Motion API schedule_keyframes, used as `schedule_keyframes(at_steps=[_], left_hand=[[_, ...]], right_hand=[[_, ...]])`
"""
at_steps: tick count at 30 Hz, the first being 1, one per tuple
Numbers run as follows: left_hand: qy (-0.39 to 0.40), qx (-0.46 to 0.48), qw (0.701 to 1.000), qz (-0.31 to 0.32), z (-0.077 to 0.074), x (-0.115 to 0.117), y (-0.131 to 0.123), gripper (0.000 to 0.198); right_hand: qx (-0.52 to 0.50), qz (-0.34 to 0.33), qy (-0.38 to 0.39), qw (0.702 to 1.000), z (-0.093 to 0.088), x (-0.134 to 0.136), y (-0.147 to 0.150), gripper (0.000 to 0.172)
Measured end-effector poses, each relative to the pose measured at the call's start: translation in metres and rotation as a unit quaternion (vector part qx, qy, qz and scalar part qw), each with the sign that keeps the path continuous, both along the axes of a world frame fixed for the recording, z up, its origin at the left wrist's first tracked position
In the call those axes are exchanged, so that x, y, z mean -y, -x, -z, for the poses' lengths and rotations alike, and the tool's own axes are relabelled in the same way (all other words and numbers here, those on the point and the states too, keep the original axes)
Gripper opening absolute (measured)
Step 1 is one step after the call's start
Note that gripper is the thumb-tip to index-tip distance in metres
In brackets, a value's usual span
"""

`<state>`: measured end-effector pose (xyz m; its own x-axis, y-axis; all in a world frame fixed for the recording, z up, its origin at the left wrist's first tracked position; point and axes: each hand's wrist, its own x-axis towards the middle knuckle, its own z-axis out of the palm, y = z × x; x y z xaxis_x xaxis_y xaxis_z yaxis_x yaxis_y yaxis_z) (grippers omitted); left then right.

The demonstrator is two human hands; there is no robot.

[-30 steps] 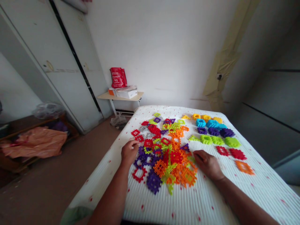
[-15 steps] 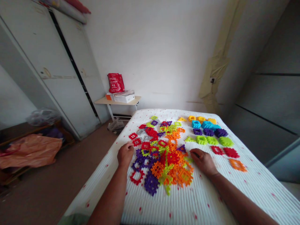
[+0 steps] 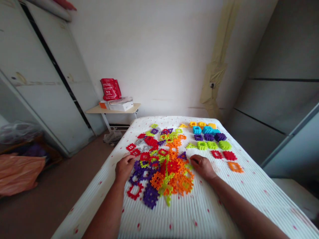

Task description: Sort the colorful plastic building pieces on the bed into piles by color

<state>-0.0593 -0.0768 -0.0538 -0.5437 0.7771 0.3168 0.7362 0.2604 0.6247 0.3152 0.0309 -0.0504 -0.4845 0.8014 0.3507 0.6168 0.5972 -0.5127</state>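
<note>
A heap of plastic interlocking building pieces, among them an orange window-shaped tile (image 3: 157, 180), lies on the bed in red, purple, orange and lime. At its left edge rests my left hand (image 3: 124, 168), fingers curled, by purple tiles (image 3: 151, 196) and a red square frame (image 3: 135, 191). On the opposite side, my right hand (image 3: 203, 167) lies with fingers bent inward, close to a purple triangle piece (image 3: 182, 155). No piece shows in either hand.
Sorted rows lie at the right: yellow (image 3: 201, 125), blue (image 3: 208, 129), purple (image 3: 208, 137), lime (image 3: 212, 145) and red pieces (image 3: 229, 155), plus an orange frame (image 3: 235, 167). A small table (image 3: 93, 110) bearing a red bag (image 3: 109, 89) stands beyond the bed (image 3: 186, 212).
The head view has turned to the right, so everything sits further left in the picture. Both hands keep nearly the same places beside the heap.
</note>
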Motion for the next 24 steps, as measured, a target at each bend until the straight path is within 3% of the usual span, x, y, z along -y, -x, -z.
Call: schedule_keyframes(at_steps=[11,17,24], left_hand=[[-0.016,0.012,0.998,0.065,0.007,-0.003,-0.005,0.03],[-0.015,0.018,0.995,0.092,0.002,-0.001,-0.017,0.03],[-0.019,0.028,0.996,0.078,-0.006,-0.001,-0.021,0.028]], right_hand=[[0.041,-0.005,-0.018,0.999,0.002,-0.001,0.0,0.024],[0.061,-0.005,-0.016,0.998,-0.003,0.002,0.002,0.027],[0.128,0.016,-0.007,0.992,-0.013,0.009,0.01,0.031]])
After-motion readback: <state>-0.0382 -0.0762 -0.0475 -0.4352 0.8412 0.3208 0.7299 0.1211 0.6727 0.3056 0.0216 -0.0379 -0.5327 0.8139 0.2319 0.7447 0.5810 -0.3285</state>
